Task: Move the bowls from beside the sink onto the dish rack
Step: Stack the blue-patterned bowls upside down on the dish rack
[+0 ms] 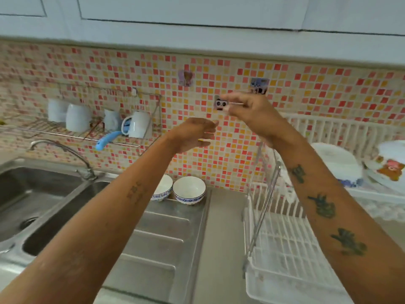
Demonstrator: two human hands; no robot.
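Steel tabletop (223, 216): two bowls (189, 190) untouched, rack (285, 249) bare (lower right); hands (219, 121) raised, loosely spread, holding nothing. Next: reach down.

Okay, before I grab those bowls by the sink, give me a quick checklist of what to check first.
1. Both bowls upright on the drainboard: right bowl ok; left bowl partly hidden by the forearm, looks ok.
2. Bowls empty: right ok, left cannot tell.
3. White dish rack has free space in front: ok.
4. Left hand empty: ok.
5. Right hand empty: cannot tell, blurred.
6. Hands near the bowls: not ok, both raised by the tiles.
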